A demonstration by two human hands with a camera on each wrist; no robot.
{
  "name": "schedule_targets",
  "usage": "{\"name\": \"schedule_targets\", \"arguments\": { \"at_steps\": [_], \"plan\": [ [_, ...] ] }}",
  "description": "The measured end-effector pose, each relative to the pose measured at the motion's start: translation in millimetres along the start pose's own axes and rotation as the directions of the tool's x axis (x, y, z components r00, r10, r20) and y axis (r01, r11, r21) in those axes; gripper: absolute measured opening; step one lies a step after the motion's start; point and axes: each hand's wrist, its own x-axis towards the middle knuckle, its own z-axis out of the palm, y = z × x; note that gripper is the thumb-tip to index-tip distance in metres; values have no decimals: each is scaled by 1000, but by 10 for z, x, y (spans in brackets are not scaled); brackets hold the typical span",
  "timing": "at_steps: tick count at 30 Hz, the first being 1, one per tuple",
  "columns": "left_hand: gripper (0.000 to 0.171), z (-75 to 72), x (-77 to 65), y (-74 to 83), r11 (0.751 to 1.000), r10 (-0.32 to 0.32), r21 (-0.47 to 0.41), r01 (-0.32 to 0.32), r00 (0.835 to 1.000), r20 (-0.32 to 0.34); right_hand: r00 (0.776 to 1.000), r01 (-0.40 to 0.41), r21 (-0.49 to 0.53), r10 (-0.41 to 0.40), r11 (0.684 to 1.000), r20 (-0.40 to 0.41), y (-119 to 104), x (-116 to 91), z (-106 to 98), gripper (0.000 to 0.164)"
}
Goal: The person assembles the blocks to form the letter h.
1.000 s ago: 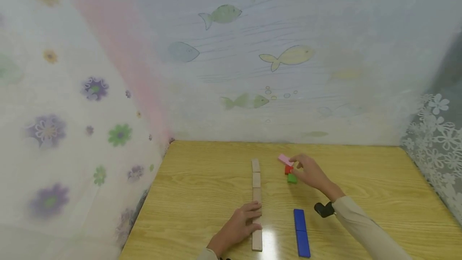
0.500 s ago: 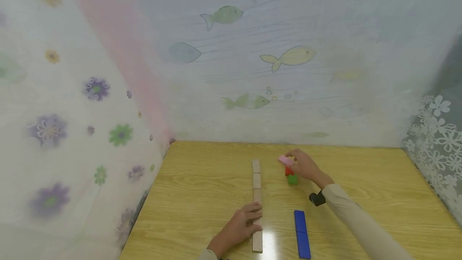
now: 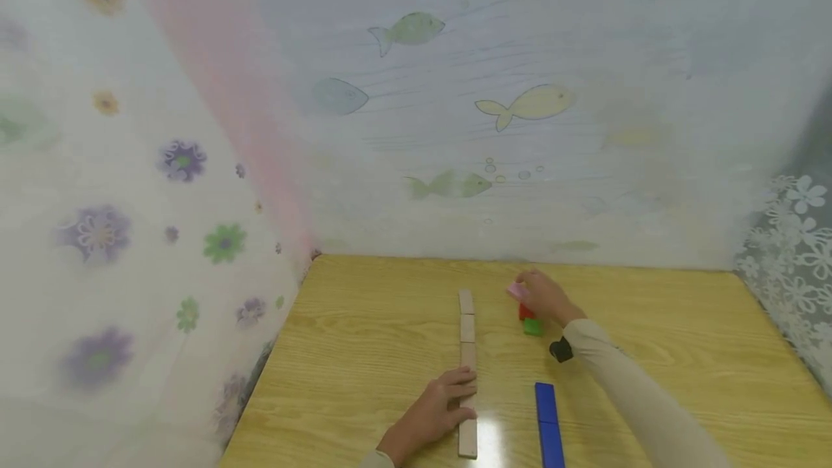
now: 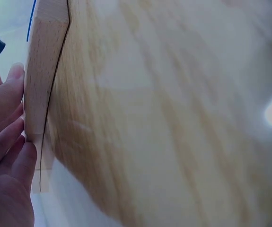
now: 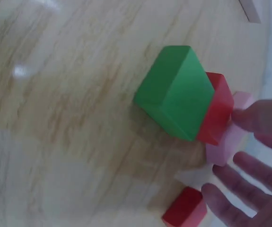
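A straight row of plain wooden blocks (image 3: 467, 328) runs away from me along the table. My left hand (image 3: 434, 410) rests on its near part, thumb and fingertips touching the wood; in the left wrist view they meet the side of a wooden block (image 4: 45, 71). Farther off, my right hand (image 3: 546, 296) has thumb and fingers about a pink block (image 3: 516, 289). Against the pink one stands a red block (image 5: 217, 111), touching a green block (image 5: 176, 94). A second red block (image 5: 187, 208) lies by the right fingers; the right hand hides it from the head view.
Two blue blocks (image 3: 548, 421) lie end to end on the near right of the wooden table (image 3: 364, 338). A fish-printed cloth (image 3: 416, 128) hangs at the back edge, a flowered one (image 3: 224, 243) on the left.
My right hand has moved a little forward and left over the pink block, covering more of it and the red block. The left hand stays on the wooden row. The head view has shifted slightly.
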Motion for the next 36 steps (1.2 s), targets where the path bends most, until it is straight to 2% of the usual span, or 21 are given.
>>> {"name": "schedule_targets", "arguments": {
  "at_steps": [6,10,18,25,36],
  "plan": [
    [43,13,11,2,1000,13,21,-13,1000,1,992,-128,9,128,992,-22,1,-41,20,42],
    [42,13,10,-5,1000,5,25,-6,1000,6,987,-155,42,156,987,-23,28,-50,27,36],
    [43,9,6,-11,1000,1,26,-1,1000,14,991,-96,112,105,989,-81,119,-48,55,16],
    [43,8,6,-3,1000,2,18,-2,1000,13,991,-98,147,111,984,-81,211,-41,64,21],
    [43,-5,8,20,999,12,31,-12,1000,7,996,-43,205,58,978,-68,207,-57,-43,22]
  ]
}}
